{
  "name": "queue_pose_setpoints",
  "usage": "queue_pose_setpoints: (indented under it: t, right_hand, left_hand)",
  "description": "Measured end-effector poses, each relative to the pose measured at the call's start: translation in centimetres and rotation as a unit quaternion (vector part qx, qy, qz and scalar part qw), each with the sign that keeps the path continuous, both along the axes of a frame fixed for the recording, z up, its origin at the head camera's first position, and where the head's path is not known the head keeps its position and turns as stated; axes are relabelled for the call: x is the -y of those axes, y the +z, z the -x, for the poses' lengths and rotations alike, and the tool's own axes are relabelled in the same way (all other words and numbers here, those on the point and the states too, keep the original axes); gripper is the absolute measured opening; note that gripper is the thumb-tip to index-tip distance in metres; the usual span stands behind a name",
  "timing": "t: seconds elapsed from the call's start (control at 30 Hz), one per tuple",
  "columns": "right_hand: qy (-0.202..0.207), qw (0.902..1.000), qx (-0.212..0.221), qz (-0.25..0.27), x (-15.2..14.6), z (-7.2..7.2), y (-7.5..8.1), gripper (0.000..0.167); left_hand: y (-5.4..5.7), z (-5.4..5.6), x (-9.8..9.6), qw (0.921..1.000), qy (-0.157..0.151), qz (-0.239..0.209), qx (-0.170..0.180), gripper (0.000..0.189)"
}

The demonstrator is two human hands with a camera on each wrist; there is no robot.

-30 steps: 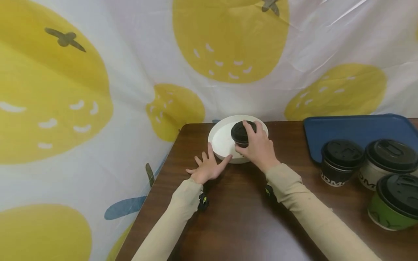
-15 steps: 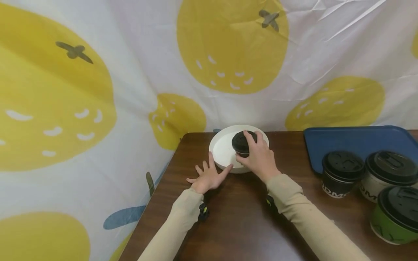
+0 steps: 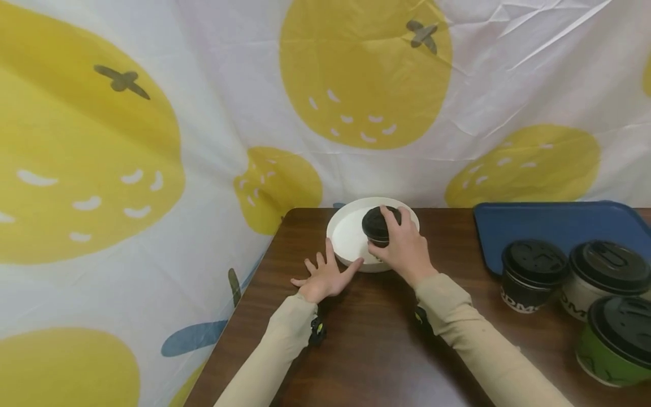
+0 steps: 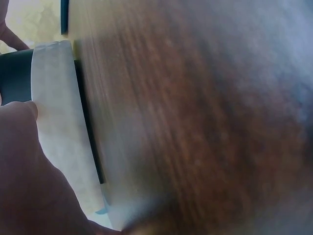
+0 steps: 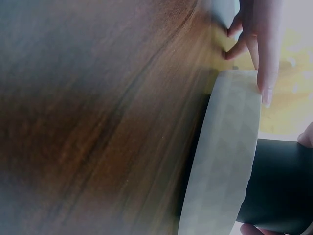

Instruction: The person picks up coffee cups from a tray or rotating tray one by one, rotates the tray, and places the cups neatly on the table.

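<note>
My right hand (image 3: 408,247) holds a black paper cup (image 3: 376,224) with a black lid, thumb and fingers around its sides. The cup is over the right part of a round white tray (image 3: 348,237), its lower part hidden behind the tray wall (image 5: 225,152) in the right wrist view. My left hand (image 3: 325,276) has its fingers spread, with forefinger and thumb at the tray's left and front rim. In the left wrist view the left thumb (image 4: 22,161) lies against the tray's outer wall, and the dark cup (image 4: 17,78) shows beyond it.
To the right stand a black cup (image 3: 534,274), a pale cup with a black lid (image 3: 610,268) and a green cup (image 3: 612,350). Behind them lies a blue tray (image 3: 549,220). A fruit-print curtain (image 3: 366,102) hangs along the table's back and left edges.
The head view has tilted up, so everything sits lower in the picture. Both hands, the held cup and the white tray keep their places relative to each other.
</note>
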State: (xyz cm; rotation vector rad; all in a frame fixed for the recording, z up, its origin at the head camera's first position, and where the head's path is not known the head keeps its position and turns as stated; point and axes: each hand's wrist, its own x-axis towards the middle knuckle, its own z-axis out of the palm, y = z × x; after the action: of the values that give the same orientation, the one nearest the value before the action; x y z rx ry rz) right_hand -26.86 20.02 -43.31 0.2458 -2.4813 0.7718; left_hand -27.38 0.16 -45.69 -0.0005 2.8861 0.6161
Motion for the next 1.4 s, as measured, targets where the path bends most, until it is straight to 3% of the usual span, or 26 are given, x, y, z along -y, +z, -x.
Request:
queue_pose_setpoints:
  t: [0.23,0.4,0.53,0.8,1.23,1.4]
  right_hand:
    - [0.000,1.0000,-0.003,-0.003,0.4,-0.1,0.1,0.082]
    - [-0.006,1.0000,-0.002,-0.004,0.4,-0.2,0.0,0.081]
    - [-0.003,1.0000,0.009,-0.001,0.3,-0.1,0.0,0.081]
    - [-0.004,1.0000,0.001,0.000,0.4,-0.1,0.1,0.081]
    - [-0.004,1.0000,0.007,0.001,0.8,-0.2,-0.2,0.082]
    - [-0.006,1.0000,0.001,-0.003,0.6,0.1,-0.2,0.082]
  left_hand:
    - [-0.2,0.3,0.3,0.9999,0.005,0.003,0.015,0.116]
    - [-0.5,0.3,0.4,1.0000,-0.001,0.001,-0.002,0.119]
    - [-0.6,0.5,0.4,0.9999,-0.003,0.004,0.012,0.117]
    - [-1.6,1.3,0.3,0.9999,0.004,0.009,0.010,0.119]
    - [-0.5,-0.1,0.5,0.9999,0.010,0.000,0.002,0.115]
    - [-1.1,0.8,0.5,0.9999,0.010,0.004,0.009,0.117]
